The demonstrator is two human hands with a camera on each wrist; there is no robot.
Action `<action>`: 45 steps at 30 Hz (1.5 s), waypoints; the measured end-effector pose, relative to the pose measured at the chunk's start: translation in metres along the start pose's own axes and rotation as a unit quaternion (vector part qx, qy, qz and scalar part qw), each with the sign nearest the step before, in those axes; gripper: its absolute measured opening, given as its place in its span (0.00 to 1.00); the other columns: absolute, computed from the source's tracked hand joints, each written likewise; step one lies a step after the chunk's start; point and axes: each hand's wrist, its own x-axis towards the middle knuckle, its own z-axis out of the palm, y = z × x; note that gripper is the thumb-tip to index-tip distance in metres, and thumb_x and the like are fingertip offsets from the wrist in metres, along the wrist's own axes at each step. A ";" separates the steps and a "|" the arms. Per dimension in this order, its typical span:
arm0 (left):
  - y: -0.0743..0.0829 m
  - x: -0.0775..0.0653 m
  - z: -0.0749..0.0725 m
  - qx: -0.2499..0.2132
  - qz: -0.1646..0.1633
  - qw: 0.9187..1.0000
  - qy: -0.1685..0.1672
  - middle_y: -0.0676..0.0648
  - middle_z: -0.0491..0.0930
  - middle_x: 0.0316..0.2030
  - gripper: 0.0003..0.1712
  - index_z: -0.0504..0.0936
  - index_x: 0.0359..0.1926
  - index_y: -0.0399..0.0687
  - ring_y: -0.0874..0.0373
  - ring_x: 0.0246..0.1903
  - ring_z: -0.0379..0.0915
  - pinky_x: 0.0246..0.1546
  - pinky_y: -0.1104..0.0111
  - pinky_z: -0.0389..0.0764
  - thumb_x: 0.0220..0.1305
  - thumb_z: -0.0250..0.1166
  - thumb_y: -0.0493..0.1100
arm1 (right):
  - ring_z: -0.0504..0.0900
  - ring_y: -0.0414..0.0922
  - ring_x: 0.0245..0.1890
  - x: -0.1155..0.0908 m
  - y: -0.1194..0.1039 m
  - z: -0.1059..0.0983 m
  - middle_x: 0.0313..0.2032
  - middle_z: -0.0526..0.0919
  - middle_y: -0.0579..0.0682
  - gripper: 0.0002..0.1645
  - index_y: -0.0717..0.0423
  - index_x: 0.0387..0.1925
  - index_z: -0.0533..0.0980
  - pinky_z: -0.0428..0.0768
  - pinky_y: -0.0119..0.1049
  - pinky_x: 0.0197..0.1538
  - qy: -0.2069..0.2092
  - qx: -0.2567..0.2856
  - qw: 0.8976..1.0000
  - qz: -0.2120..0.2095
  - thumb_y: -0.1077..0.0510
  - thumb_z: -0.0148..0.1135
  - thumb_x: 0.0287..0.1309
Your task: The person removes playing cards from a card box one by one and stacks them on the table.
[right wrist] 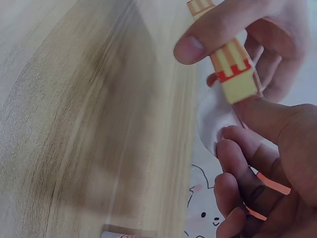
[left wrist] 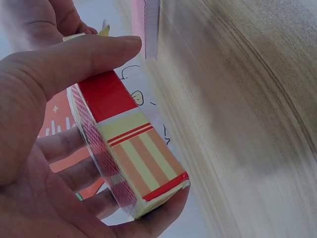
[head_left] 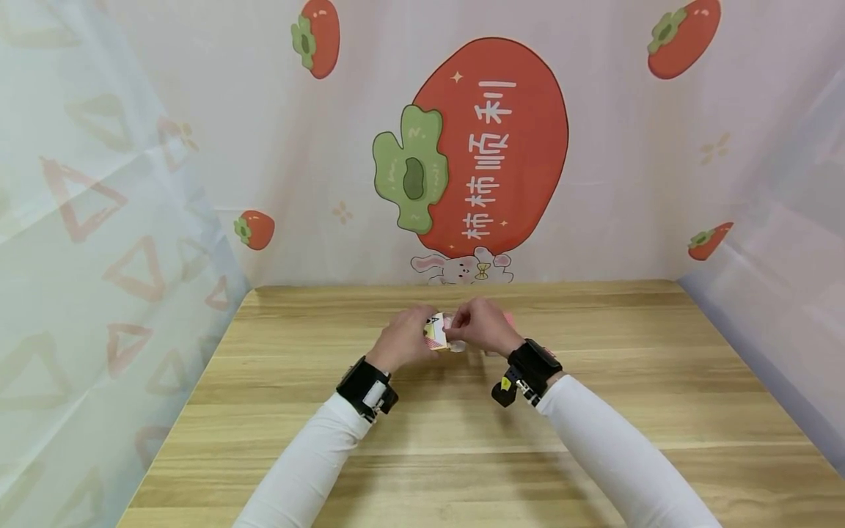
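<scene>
A small playing card box (head_left: pixel 436 333), with an "A" on its face and red, yellow and orange bands on its narrow side, is held above the back of the table. My left hand (head_left: pixel 404 341) grips it along its edges, thumb on the banded side (left wrist: pixel 143 153). At the box's end, my right hand (head_left: pixel 485 326) has its thumb and curled fingers close together. A whitish flap-like piece (right wrist: pixel 213 119) hangs by those right fingertips; its exact join to the box is hidden. Behind the right hand, a pink-backed stack of cards (left wrist: pixel 144 29) is partly covered.
The wooden table (head_left: pixel 422 455) runs back to a hanging cloth (head_left: pixel 607 147) printed with persimmons and a rabbit. More cloth hangs at both sides. Each wrist wears a black camera strap (head_left: pixel 532 364).
</scene>
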 end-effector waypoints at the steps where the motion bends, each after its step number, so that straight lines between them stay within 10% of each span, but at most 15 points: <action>1: 0.000 0.000 0.000 0.001 -0.001 1.000 0.000 0.45 0.80 0.48 0.34 0.79 0.56 0.43 0.51 0.43 0.74 0.43 0.57 0.78 0.46 0.83 0.38 | 0.74 0.42 0.24 -0.001 0.000 -0.001 0.22 0.81 0.44 0.11 0.53 0.23 0.84 0.69 0.34 0.27 -0.002 0.003 1.000 0.002 0.54 0.77 0.55; 23: -0.008 -0.002 -0.001 0.011 -0.024 1.000 0.001 0.46 0.80 0.45 0.37 0.80 0.56 0.41 0.53 0.41 0.74 0.42 0.59 0.78 0.42 0.84 0.36 | 0.77 0.46 0.32 -0.013 0.019 -0.023 0.35 0.83 0.55 0.15 0.62 0.39 0.82 0.76 0.38 0.38 -0.007 0.074 0.996 0.054 0.54 0.74 0.59; 29: -0.009 -0.003 0.003 0.013 -0.025 1.000 -0.007 0.45 0.80 0.47 0.39 0.79 0.58 0.40 0.52 0.43 0.74 0.43 0.58 0.78 0.42 0.84 0.38 | 0.78 0.53 0.47 -0.013 0.008 -0.024 0.44 0.83 0.53 0.22 0.60 0.47 0.82 0.77 0.46 0.51 0.007 -0.035 0.998 -0.044 0.56 0.78 0.53; 35: -0.009 -0.002 0.002 0.008 -0.015 1.000 -0.009 0.45 0.81 0.46 0.36 0.80 0.56 0.41 0.51 0.43 0.74 0.42 0.57 0.78 0.43 0.84 0.36 | 0.74 0.54 0.59 -0.009 -0.002 -0.024 0.53 0.83 0.52 0.22 0.52 0.43 0.86 0.73 0.51 0.61 -0.042 -0.148 0.975 -0.158 0.54 0.83 0.45; 45: -0.006 0.001 0.002 0.015 0.002 1.000 -0.017 0.45 0.81 0.46 0.34 0.80 0.55 0.41 0.52 0.43 0.75 0.45 0.57 0.77 0.45 0.83 0.38 | 0.77 0.51 0.56 -0.007 -0.009 -0.018 0.52 0.84 0.52 0.21 0.53 0.42 0.88 0.75 0.47 0.60 -0.066 -0.163 0.972 -0.154 0.57 0.85 0.41</action>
